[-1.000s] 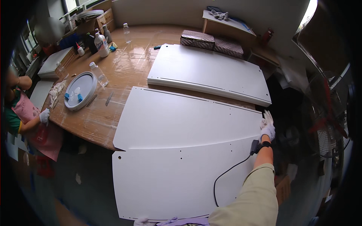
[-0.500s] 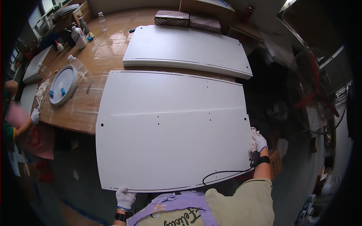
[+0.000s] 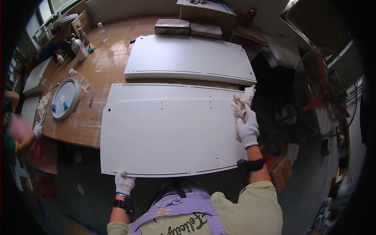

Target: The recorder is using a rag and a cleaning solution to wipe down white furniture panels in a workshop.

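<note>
A large white panel with small drilled holes lies in front of me, over another white panel whose far strip shows beyond it. My left hand, in a white knit glove, is closed on its near edge, left of the middle. My right hand, gloved alike, grips a crumpled off-white rag at the far right corner of the panels. Part of the rag rests on the white surface, and part hangs past the right edge.
Behind lies a stack of white panels, with two wrapped bundles beyond it. On the brown table at left are a grey round lid and bottles. A co-worker's gloved hand is at the far left. A fan stands right.
The upper panel has slid away from me, covering more of the one beneath. My left hand moved forward with it. My right hand carried the rag from the right edge to the far right corner.
</note>
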Motion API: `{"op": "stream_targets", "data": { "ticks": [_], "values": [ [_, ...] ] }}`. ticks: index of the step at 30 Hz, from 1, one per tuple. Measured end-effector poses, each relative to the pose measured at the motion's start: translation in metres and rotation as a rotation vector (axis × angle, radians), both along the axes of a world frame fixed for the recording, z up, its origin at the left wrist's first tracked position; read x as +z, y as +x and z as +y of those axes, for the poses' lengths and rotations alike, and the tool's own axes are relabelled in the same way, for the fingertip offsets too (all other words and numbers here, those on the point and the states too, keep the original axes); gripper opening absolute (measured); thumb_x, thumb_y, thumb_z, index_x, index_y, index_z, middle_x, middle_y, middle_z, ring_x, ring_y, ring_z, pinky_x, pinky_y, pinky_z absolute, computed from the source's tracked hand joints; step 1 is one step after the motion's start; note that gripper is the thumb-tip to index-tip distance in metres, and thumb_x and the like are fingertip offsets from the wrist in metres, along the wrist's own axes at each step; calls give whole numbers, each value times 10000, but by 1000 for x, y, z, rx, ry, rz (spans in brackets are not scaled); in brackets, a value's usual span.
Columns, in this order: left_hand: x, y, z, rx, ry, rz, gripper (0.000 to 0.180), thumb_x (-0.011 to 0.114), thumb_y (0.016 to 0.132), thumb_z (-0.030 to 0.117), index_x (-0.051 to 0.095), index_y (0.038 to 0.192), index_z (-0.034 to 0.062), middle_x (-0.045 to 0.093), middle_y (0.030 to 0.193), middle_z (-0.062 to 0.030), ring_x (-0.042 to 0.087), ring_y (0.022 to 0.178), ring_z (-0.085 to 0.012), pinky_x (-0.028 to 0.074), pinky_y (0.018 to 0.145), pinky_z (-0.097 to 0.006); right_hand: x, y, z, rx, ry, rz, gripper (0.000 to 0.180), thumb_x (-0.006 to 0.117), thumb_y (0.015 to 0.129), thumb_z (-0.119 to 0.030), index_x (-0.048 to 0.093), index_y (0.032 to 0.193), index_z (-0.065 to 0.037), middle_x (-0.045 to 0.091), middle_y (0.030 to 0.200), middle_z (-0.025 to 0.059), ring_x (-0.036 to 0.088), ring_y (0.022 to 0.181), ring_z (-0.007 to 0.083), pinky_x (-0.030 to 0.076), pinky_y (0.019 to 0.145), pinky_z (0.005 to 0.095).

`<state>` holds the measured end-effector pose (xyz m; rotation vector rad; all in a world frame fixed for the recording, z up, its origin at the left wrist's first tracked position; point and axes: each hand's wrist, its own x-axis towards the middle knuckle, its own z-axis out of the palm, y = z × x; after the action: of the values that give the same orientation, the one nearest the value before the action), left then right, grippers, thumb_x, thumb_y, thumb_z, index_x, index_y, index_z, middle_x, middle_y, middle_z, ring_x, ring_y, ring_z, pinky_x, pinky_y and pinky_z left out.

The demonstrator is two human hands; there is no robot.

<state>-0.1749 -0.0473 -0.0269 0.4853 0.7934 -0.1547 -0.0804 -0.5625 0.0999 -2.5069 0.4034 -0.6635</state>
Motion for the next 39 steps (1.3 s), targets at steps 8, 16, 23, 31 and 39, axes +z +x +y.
{"op": "stream_targets", "data": {
  "ticks": [8,16,23,31,39],
  "values": [
    [-31,34,9,32,-27,35,370,478,771,48,530,1133,-3,583,1185,-182,567,1114,-356,464,976,-525,-73,10,270,1438,-245,204,562,676,699,-299,556,1207,-88,428,1379,207,316,1353,412,276,1090,575],
    [-36,22,17,73,160,150,202,514,772,72,566,965,45,621,1042,-111,622,970,-290,541,826,-425,-83,112,29,85,-369,504,630,551,815,-430,440,1388,-191,378,1469,111,263,1394,304,161,1151,477],
    [-27,24,20,-50,133,112,250,513,746,53,569,989,44,615,1085,-122,604,1018,-307,513,884,-479,-13,53,-173,-714,-21,487,349,556,875,-261,590,1162,-64,614,1130,161,634,1004,293,517,848,399],
    [-11,34,22,-218,65,119,400,519,736,54,542,1134,18,587,1189,-171,577,1102,-352,485,947,-540,12,2,113,777,-221,376,435,626,753,-195,558,1183,-168,574,1006,118,590,834,279,493,695,387],
    [3,24,34,-396,-58,44,519,519,812,113,428,1314,21,522,1301,-202,508,1200,-421,464,952,-619,-89,-75,60,207,-308,451,626,648,750,-349,482,1340,-220,367,1468,116,295,1373,329,186,1130,545]
  ]
}}
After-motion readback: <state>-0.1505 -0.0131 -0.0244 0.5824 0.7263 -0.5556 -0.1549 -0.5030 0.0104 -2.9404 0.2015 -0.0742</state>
